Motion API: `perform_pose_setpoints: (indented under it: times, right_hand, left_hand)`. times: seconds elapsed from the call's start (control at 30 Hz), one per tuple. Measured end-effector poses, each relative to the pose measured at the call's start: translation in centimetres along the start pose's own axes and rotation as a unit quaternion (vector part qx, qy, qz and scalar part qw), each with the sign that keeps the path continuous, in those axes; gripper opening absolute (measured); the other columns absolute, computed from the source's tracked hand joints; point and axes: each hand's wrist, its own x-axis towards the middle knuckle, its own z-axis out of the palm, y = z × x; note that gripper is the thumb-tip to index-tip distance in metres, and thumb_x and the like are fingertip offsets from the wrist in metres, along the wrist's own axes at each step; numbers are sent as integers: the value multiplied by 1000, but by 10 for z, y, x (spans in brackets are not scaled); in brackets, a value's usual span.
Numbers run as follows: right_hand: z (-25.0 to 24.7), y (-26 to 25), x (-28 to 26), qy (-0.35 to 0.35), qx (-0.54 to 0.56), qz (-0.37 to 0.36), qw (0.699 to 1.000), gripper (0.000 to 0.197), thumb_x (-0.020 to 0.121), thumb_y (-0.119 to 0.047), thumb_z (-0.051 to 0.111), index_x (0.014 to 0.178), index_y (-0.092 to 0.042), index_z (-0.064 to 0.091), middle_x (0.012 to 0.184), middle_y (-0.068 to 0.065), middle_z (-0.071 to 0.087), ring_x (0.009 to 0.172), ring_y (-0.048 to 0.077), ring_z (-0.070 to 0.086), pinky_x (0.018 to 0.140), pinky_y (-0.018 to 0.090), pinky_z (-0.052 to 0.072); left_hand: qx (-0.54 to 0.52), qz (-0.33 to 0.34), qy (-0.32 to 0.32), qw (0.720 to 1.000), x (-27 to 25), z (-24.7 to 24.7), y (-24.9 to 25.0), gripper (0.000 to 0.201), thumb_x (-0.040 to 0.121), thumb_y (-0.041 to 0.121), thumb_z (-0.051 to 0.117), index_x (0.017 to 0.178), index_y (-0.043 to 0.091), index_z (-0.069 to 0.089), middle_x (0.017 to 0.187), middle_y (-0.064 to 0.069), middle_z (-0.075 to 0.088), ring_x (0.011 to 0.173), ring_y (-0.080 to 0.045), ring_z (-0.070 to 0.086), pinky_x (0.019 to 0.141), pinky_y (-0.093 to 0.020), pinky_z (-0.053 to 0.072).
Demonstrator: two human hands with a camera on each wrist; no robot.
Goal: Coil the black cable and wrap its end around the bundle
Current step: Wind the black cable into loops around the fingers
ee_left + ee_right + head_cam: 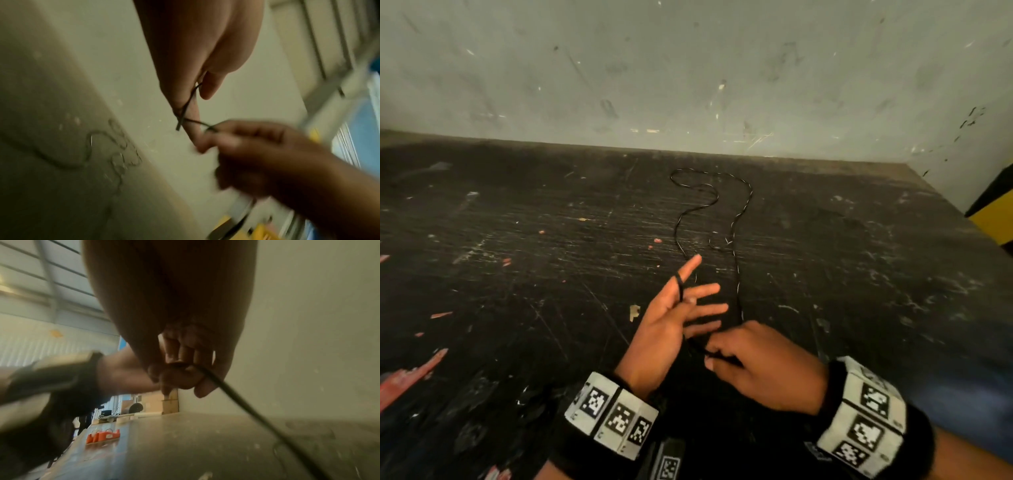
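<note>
left hand (667, 322) is held palm up above the table (517, 274) with the fingers spread and mostly straight, so it's basically acting as a spool. the end of the black cable (736, 240) is looped once around the index finger (685, 274), and the left wrist view shows the stub crossing over itself there. looks like the finger is just an anchor so the first turn doesn't slip while the rest gets wound on.

moving right, the right hand (760, 366) sits just beside the left fingertips, fingers curled in, pinching the cable between thumb and fingers. the right wrist view shows the strand coming out of that pinch and dropping away toward the tabletop. my guess is it's holding tension so each loop lays snug.

the rest of the cable is still slack on the table, well out in front of both hands. it runs mostly away from the person toward the wall (688, 68), doubles back in a wavy hairpin near the far edge, so its long axis goes near to far. coiling has barely started, i'd say. no bundle yet, nearly all of it left to wind.
</note>
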Motion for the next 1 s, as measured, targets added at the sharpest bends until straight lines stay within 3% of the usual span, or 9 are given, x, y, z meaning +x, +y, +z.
perform_pose_setpoints:
  times: [0.07, 0.13, 0.23, 0.37, 0.5, 0.6, 0.8, 0.93, 1.0]
  right_hand:
    - [-20, -5, -3, -21, -15, -7, 1000, 13, 87, -32, 55, 81, -21, 60, 79, 3, 69, 77, 23, 64, 64, 31, 44]
    - [-45, -11, -3, -42, -14, -21, 999, 10, 86, -32, 58, 83, -24, 63, 76, -3, 68, 71, 7, 62, 65, 29, 46]
    - [-84, -14, 4, -31, -21, -47, 998, 9, 86, -31, 63, 83, -24, 67, 60, -14, 55, 54, -7, 48, 56, 14, 35]
    - [-123, 1, 13, 52, -21, -67, 996, 12, 84, -29, 66, 84, -18, 72, 64, -10, 62, 53, 0, 51, 54, 11, 35]
    - [-118, 37, 27, 119, -18, -50, 992, 21, 87, -34, 59, 89, -17, 71, 75, -1, 70, 63, 9, 61, 59, 26, 48]
    - [-77, 60, 32, 129, 12, -36, 991, 25, 92, -31, 53, 90, -12, 69, 81, 3, 72, 72, 10, 64, 66, 33, 51]
    - [11, 43, 23, 64, 122, -5, 990, 19, 95, -19, 46, 91, -13, 63, 77, 0, 66, 72, 12, 61, 63, 29, 46]
    - [25, 7, 14, -29, 78, -32, 996, 25, 96, -27, 42, 114, -16, 57, 111, 6, 68, 103, 20, 62, 87, 34, 49]
    - [15, -10, 8, -44, 67, -27, 996, 24, 96, -28, 44, 109, -15, 58, 110, 9, 67, 103, 25, 61, 87, 38, 49]
  left_hand:
    - [97, -11, -22, 995, -1, 0, -6, 50, 98, 3, 29, 135, 35, 39, 112, -7, 65, 85, -13, 70, 69, -23, 56]
    - [145, -27, -44, 988, -5, -1, -11, 50, 98, 6, 31, 134, 39, 42, 88, -3, 67, 61, -13, 63, 53, -23, 49]
    - [151, -58, -69, 984, -11, 0, -15, 34, 99, 23, 32, 124, 35, 52, 63, -5, 53, 46, -10, 39, 42, -20, 29]
    - [123, -72, -132, 981, -16, 3, -12, 54, 88, 60, 21, 125, 37, 52, 57, -3, 48, 41, -7, 31, 39, -16, 25]
    - [44, -41, -175, 983, -20, 3, -1, 52, 89, 59, 27, 130, 36, 50, 59, -5, 53, 35, -7, 29, 35, -19, 18]
    - [-67, -39, -208, 975, -19, 4, 10, 63, 82, 67, 40, 136, 34, 43, 76, -13, 62, 31, -7, 38, 28, -16, 16]
    - [-142, -38, -189, 971, -10, 3, 30, 65, 81, 64, 42, 141, 44, 27, 119, -19, 64, 53, -23, 67, 24, -13, 30]
    - [-120, -26, -123, 985, 0, -2, 37, 81, 71, 72, 48, 141, 51, 16, 132, -12, 59, 88, -36, 70, 34, -26, 51]
    - [-90, -24, -95, 991, 4, -6, 35, 86, 65, 76, 50, 141, 54, 14, 132, -7, 59, 97, -40, 67, 40, -31, 56]
